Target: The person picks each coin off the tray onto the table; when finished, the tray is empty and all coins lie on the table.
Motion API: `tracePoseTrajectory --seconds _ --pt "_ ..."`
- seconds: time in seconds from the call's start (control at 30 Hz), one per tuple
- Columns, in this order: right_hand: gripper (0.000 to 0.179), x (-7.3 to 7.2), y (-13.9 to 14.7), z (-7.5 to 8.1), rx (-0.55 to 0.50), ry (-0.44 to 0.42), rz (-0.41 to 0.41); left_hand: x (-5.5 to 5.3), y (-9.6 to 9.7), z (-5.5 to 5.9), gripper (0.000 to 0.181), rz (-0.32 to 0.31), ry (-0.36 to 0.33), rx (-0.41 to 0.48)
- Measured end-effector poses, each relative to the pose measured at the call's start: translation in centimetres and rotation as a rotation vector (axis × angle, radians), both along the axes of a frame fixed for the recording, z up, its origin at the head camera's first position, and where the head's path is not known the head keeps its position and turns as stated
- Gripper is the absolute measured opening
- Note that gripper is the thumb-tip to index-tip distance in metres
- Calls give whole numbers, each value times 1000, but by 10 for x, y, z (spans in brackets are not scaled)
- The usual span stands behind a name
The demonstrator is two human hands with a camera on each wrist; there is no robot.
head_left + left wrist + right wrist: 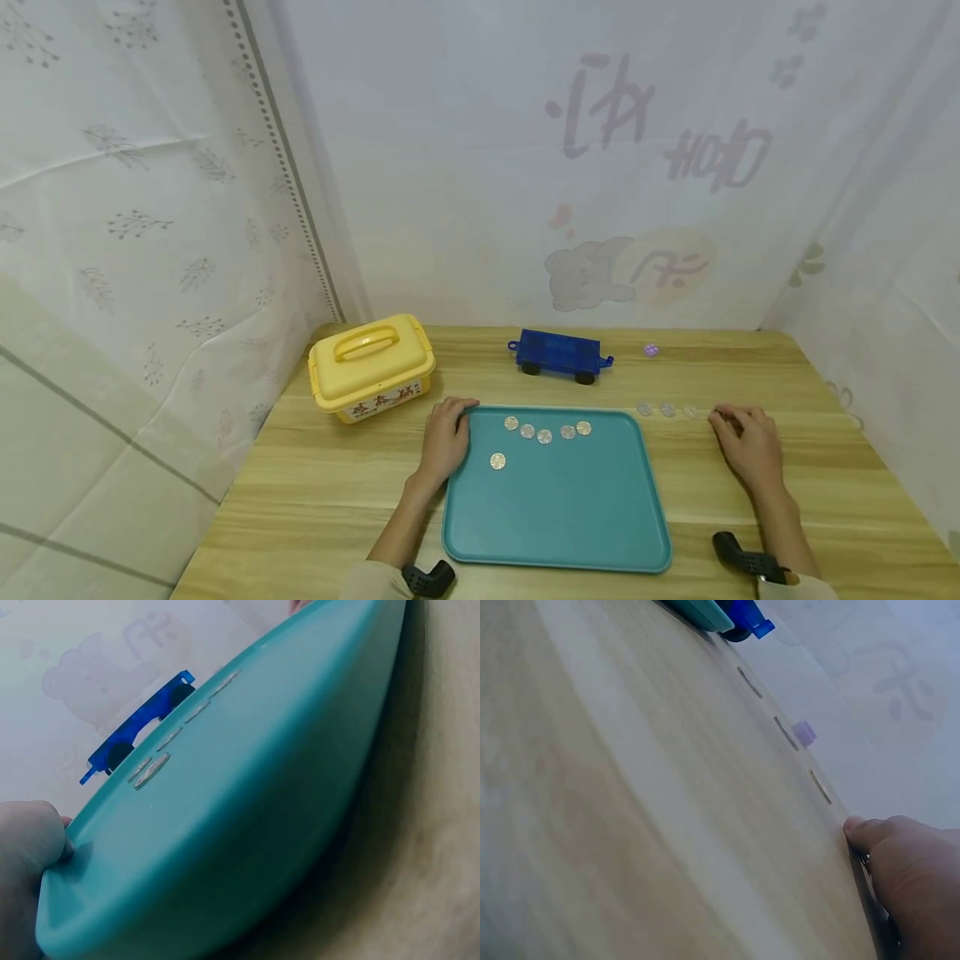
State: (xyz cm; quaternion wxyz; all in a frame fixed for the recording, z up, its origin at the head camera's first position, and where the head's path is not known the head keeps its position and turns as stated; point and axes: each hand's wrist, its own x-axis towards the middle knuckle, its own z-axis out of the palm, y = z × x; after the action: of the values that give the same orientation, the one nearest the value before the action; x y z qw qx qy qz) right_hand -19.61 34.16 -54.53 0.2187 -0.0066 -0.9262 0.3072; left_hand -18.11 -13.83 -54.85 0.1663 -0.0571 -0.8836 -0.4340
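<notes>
Clock centred on tray, 12 = far side.

Hard to see: right hand (752,447), near 3, has fingertips down at the wood; a sliver shows there, probably a coin. Can't tell if pinched or just pressed. Wrist views show coins edge-on, faces unreadable. Sleeves (375,581) cut off at the bottom edge; right wrist view crops the blue wagon (558,354), which sits at 12 beyond the tray.

Edges/room: left hand (444,446) grips the tray (558,517) at the 10 o'clock corner, thumb inside the rim, fingers outside. Coin row (667,410), three discs, lies on the table (697,483) at 2, just off the tray's far right corner and in line with the right fingertips. Wood between right rim and right hand; they're well apart. Purple piece (651,350) at 1, near the back edge.

Containers: tray holds six coins: five-coin arc (544,436) at 12, lone coin (498,461) at 10. Yellow box (372,367) at 10, lid on, contents hidden.
</notes>
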Motion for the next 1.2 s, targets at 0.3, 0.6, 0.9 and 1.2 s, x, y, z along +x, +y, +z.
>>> tracePoseTrajectory --seconds 0.3,0.6,0.9,1.2 --pt "33 2 -2 -2 -26 -39 -46 -1 1 -2 25 -2 -11 -7" --pt "36 2 -6 1 -135 -49 -83 0 0 -2 26 5 -15 -3" --pt "36 5 -7 3 -202 -76 -127 0 -1 -4 26 6 -9 -3" --pt "31 5 -11 6 -276 -22 -166 -2 0 -3 26 5 -2 -1"
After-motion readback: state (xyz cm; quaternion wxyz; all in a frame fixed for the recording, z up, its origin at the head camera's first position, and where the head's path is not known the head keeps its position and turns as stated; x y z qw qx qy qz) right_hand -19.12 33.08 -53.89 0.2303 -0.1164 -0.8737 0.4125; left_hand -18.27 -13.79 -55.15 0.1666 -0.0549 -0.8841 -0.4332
